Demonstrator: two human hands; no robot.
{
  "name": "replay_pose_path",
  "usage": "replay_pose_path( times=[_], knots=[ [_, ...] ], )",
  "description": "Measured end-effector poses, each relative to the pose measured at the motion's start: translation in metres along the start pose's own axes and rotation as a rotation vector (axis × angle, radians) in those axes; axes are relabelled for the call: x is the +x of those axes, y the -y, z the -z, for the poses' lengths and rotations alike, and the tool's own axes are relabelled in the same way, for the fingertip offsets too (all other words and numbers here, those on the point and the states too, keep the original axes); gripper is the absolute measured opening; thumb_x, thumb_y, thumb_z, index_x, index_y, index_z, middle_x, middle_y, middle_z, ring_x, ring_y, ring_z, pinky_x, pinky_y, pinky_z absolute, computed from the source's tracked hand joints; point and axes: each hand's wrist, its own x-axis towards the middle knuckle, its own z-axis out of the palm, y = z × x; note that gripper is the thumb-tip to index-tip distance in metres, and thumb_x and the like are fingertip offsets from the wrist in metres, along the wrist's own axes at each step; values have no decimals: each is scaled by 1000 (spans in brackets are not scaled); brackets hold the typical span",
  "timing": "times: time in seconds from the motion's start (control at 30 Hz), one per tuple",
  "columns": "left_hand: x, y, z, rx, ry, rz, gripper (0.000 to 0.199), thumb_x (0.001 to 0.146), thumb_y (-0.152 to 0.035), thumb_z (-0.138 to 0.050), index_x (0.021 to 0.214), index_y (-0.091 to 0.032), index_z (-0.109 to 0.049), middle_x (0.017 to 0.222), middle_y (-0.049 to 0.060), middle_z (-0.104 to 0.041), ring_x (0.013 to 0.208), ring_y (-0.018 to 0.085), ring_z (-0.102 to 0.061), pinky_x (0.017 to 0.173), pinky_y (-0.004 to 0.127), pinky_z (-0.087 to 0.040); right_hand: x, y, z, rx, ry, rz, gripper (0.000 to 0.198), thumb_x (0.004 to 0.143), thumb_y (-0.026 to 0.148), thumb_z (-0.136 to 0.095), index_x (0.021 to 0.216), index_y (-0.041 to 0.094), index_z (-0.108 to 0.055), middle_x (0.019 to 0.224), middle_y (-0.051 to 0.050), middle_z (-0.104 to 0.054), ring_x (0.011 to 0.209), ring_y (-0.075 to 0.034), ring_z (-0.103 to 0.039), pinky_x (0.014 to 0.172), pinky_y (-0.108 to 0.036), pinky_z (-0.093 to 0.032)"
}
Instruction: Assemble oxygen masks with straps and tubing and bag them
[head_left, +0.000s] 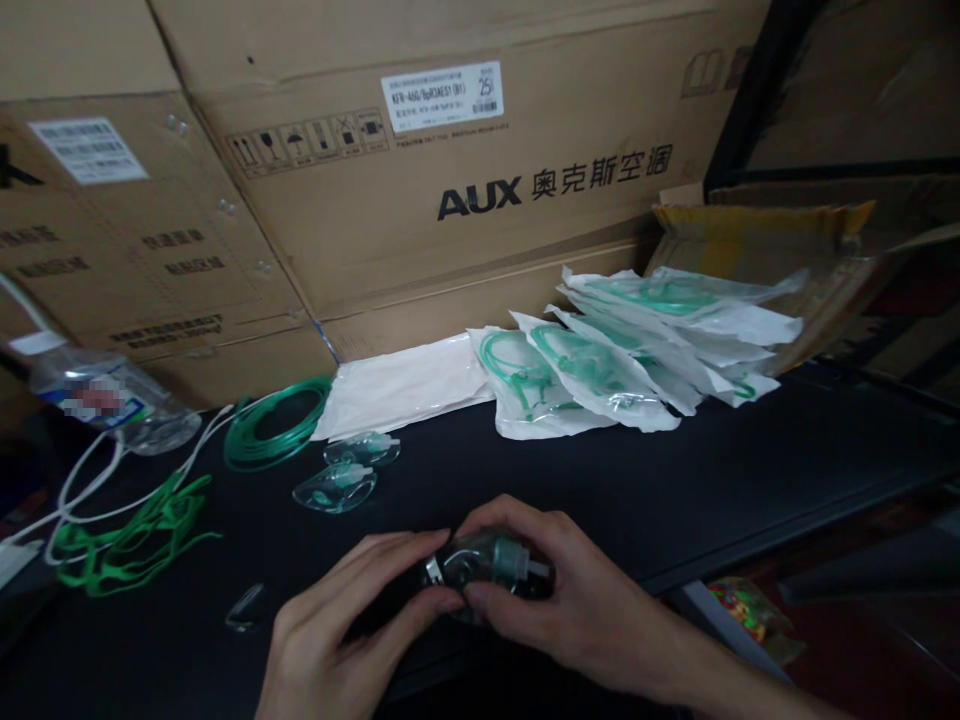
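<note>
Both my hands grip a clear green oxygen mask low over the black table. My left hand pinches its left edge by a small metal nose clip, thumb below and fingers above. Around the right side, next to the connector, my right hand is closed. Beyond them lie two more clear masks, near a coil of green tubing. A heap of green elastic straps sits to the left. Between the straps and my left hand is a small clear plastic piece.
Sealed packs with green tubing lie overlapped at the back right, beside flat white packs. A plastic bottle and white cables are at the left. Large cardboard boxes form the back wall; the table's edge runs along the right.
</note>
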Motion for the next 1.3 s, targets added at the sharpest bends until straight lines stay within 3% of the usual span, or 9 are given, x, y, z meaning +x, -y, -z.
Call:
replay_pose_path(
  times=[0.3, 0.6, 0.83, 1.07, 1.23, 1.3],
  knots=[
    [0, -2, 3, 3, -10, -62, 32, 89, -29, -79, 121, -33, -74, 106, -2, -82, 88, 16, -80, 82, 19, -64, -2, 3, 5, 77, 82, 46, 25, 90, 21, -70, 115, 22, -68, 102, 0, -71, 88, -15, -62, 79, -26, -49],
    [2, -7, 3, -84, -15, 32, 22, 86, -28, -81, 108, -29, -80, 97, 1, -82, 80, 18, -79, 72, 20, -65, -1, 6, 5, 81, 65, 67, 25, 87, 15, -71, 110, 21, -69, 103, 0, -72, 92, -15, -64, 85, -26, -49],
    [4, -9, 1, -128, -9, 93, 14, 86, -24, -81, 99, -29, -81, 90, -1, -82, 77, 17, -78, 69, 20, -65, 1, 6, 5, 54, 47, -29, 25, 92, 40, -71, 107, 20, -72, 91, 0, -68, 79, -15, -57, 70, -25, -45],
    [-4, -1, 0, -148, 8, 36, 28, 86, -19, -80, 110, -34, -81, 104, 0, -82, 88, 20, -78, 76, 26, -66, 2, 4, 3, 45, 76, -48, 31, 99, 46, -63, 101, 19, -79, 90, -1, -75, 81, -15, -63, 72, -25, -46],
    [-7, 2, 3, -100, 41, 85, 30, 93, -21, -71, 119, -33, -79, 112, 4, -81, 92, 22, -79, 80, 26, -66, 2, 5, -1, 97, 43, 16, 23, 95, 37, -70, 109, 21, -78, 102, -3, -76, 93, -17, -66, 83, -28, -50],
    [-7, 0, 3, -121, 42, 104, 26, 95, -24, -69, 116, -32, -81, 111, 5, -80, 93, 22, -79, 75, 23, -66, 3, 6, -2, 89, 33, 58, 20, 93, 32, -73, 108, 20, -77, 102, -3, -74, 94, -17, -67, 84, -28, -50]
  ],
)
